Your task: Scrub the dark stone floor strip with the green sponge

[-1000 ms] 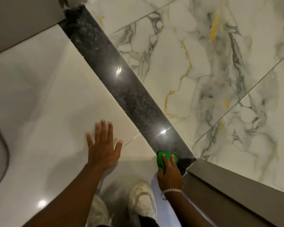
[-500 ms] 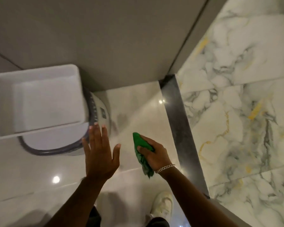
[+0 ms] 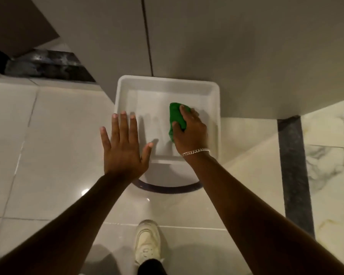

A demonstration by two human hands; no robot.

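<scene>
green sponge (image 3: pixel 177 118), gripped in my right hand (image 3: pixel 189 133), has left the strip (image 3: pixel 292 165) for the tray (image 3: pixel 216 120), probably a rinse; left hand (image 3: pixel 123 147) splayed empty.

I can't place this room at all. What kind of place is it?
Probably a tiled indoor room, perhaps a bathroom or entryway: glossy pale floor tiles, a marble-look floor beyond a dark stone floor strip, and a white tub for the green sponge.

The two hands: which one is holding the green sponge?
The right hand, the one with the bracelet, grips the green sponge inside the white tray. The left hand is open and empty, fingers spread.
</scene>
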